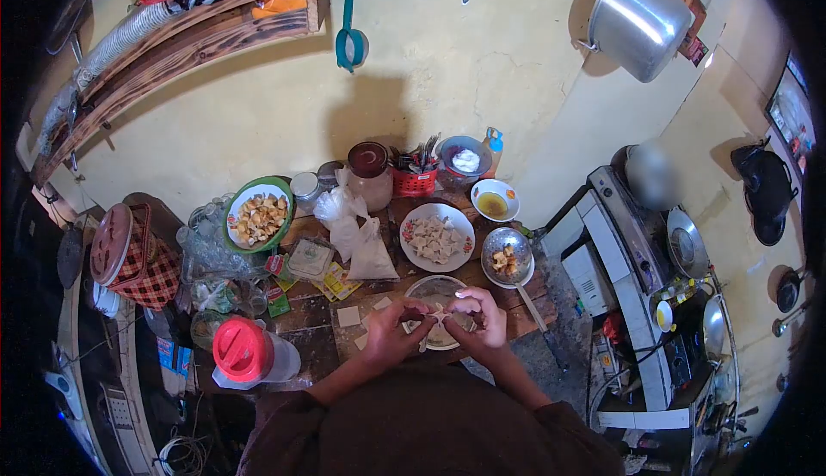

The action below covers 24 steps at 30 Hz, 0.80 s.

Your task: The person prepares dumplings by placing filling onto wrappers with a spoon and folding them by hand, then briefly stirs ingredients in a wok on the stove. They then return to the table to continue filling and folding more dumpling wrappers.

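Note:
My left hand [391, 334] and my right hand [483, 321] meet at the table's front, thumbs and fingertips pinched on a small pale dumpling [440, 316]. Directly beneath them sits a bowl [434, 285], partly covered by my hands; its contents are hard to make out. Several square wrappers [348, 316] lie flat on the table beside my left hand. Beyond the bowl stands a white plate [409, 252] heaped with pale folded dumplings [437, 237]. To its right, a skimmer [533, 308] holding browned pieces [505, 260] rests over a white bowl [525, 273].
A green-rimmed basin [229, 233] of browned pieces stands at the back left, near bags of white powder [372, 257]. A red-lidded jug [243, 351] is close to my left forearm. At the back are a small bowl of yellowish liquid [493, 206] and a red cutlery basket [414, 184]. A stove [632, 227] stands right.

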Each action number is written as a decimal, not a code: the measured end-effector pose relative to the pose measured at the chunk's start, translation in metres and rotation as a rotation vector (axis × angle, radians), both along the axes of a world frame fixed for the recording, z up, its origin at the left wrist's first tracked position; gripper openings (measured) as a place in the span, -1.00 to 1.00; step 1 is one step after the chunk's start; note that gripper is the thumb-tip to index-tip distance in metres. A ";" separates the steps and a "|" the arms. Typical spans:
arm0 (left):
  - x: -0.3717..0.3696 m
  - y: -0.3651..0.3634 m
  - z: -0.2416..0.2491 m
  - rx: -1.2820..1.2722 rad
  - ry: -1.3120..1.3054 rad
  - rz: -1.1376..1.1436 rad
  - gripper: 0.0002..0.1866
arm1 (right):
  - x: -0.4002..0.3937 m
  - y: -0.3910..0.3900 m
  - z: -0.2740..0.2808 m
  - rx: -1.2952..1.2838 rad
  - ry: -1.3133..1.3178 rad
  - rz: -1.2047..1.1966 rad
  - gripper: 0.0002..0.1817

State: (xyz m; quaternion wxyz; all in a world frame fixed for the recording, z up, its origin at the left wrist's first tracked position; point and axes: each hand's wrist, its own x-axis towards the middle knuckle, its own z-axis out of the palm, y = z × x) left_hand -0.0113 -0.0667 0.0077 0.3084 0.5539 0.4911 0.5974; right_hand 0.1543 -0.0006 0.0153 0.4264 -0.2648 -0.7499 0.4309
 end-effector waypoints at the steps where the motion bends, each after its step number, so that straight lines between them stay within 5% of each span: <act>1: 0.000 0.001 0.002 -0.026 0.007 0.013 -0.73 | -0.001 0.000 0.000 0.000 0.000 0.000 -0.47; 7: 0.000 0.004 0.001 -0.046 -0.005 0.027 -0.70 | -0.009 -0.001 -0.001 -0.216 0.121 0.011 -0.53; 24: -0.017 0.034 -0.051 -0.330 0.086 -0.054 -0.72 | -0.015 0.044 -0.061 -0.377 -0.180 0.053 -0.54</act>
